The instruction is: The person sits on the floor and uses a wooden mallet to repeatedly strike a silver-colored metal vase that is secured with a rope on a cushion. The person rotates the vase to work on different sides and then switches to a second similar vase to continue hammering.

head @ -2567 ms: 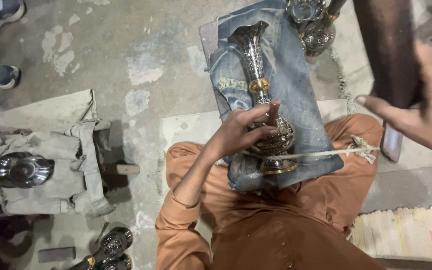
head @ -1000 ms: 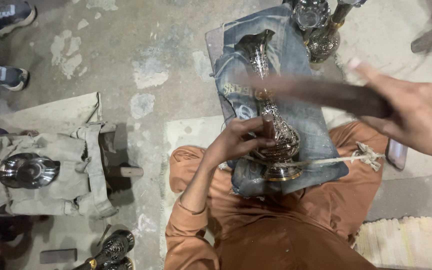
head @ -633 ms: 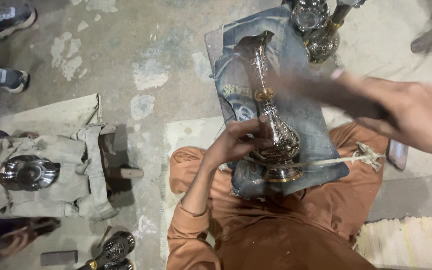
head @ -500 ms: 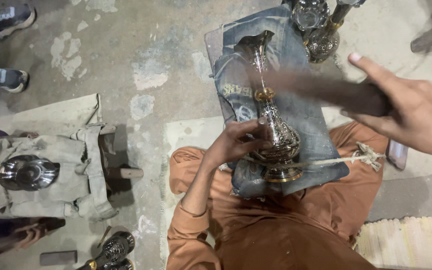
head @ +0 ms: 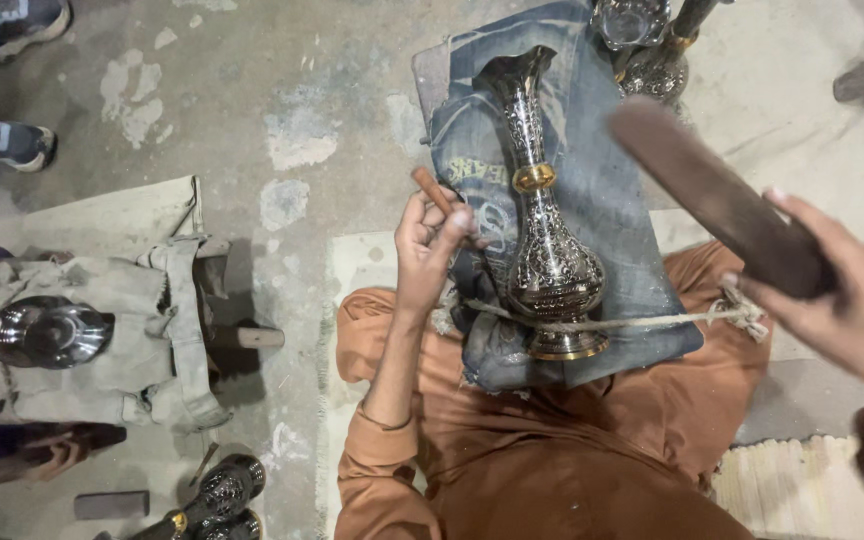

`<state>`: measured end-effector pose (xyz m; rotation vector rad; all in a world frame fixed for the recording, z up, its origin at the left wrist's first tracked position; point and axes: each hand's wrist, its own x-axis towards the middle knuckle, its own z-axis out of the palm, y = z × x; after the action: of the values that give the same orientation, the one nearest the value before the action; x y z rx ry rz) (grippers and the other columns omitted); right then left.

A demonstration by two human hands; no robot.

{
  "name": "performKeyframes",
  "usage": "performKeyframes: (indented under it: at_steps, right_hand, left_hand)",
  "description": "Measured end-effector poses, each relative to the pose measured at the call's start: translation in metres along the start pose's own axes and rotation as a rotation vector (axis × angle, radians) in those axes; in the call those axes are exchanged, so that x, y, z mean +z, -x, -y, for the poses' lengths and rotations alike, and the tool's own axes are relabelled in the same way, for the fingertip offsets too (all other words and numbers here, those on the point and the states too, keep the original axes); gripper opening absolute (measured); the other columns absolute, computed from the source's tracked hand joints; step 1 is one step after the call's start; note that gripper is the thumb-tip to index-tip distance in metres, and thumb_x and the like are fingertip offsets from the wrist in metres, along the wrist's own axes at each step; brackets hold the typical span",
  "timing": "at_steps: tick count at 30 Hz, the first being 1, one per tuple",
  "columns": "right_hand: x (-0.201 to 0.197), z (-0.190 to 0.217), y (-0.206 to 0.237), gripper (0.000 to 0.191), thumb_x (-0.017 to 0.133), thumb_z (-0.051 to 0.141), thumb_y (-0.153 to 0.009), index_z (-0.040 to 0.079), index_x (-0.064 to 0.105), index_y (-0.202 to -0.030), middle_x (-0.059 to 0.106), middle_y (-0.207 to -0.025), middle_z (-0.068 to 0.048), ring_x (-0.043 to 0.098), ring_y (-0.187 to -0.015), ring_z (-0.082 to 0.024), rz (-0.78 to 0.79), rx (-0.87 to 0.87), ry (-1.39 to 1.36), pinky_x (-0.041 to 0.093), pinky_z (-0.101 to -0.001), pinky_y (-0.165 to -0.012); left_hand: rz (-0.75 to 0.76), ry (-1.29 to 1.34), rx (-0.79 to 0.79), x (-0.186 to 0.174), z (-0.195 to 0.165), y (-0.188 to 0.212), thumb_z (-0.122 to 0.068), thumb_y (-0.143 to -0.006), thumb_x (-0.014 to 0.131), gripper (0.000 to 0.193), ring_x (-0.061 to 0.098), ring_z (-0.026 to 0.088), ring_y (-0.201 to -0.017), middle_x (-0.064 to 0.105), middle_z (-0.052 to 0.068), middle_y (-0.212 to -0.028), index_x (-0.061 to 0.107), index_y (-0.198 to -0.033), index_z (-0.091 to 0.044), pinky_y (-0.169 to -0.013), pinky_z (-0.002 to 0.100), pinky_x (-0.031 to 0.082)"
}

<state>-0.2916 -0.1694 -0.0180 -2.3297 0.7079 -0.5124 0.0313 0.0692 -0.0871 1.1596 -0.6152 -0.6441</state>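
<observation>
While we sit with our orange-clad knees drawn up under the work, the engraved metal vase (head: 542, 250) lies along the denim-covered block (head: 612, 200) on our lap, its foot toward us at the near edge and its flared mouth pointing to the far edge; a cord (head: 632, 322) runs across the foot and binds it down; our left hand (head: 430, 240) sits just beside the vase's belly on the left side of the block, fingers pinched around a short brown chisel (head: 432, 190) that slants up and away; half a second ago that tip was set against the belly, so the tool has now come off the metal, which we read as a pause between strikes; our right hand (head: 832, 290) is closed on the handle of a dark wooden mallet (head: 712, 195), held above the right edge of the block, higher than a moment ago when it swept low across the neck; further off, at the far edge, more metal vessels (head: 652, 40) stand on the concrete floor (head: 252, 100); to the left another vessel (head: 47, 335) rests on a cloth-wrapped stand (head: 152, 340).
</observation>
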Motion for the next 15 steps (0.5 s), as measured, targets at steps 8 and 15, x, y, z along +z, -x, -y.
performKeyframes:
  at_steps: [8, 15]
  right_hand:
    - [0.05, -0.019, 0.064, 0.052, 0.078, -0.001, -0.088, -0.004, 0.06, -0.136, 0.069, -0.109, -0.006, 0.067, -0.102, -0.012, -0.115, 0.243, -0.446, 0.057, -0.027, -0.092]
    - [0.06, -0.031, 0.08, 0.046, 0.08, -0.002, -0.089, -0.006, 0.06, -0.13, 0.069, -0.103, -0.005, 0.066, -0.092, -0.009, -0.168, 0.282, -0.443, 0.055, -0.0261, -0.089]
  left_hand:
    - [0.161, -0.037, -0.187, 0.001, 0.048, -0.025, -0.032, -0.107, 0.058, 0.034, 0.07, 0.014, -0.093, 0.063, 0.004, -0.101, 0.053, -0.121, -0.002, -0.083, 0.033, 0.066]
    - [0.315, 0.088, -0.291, 0.019, 0.041, -0.048, -0.022, -0.102, 0.068, 0.041, 0.055, 0.006, -0.089, 0.057, -0.001, -0.103, 0.05, -0.134, -0.003, -0.073, 0.021, 0.049]
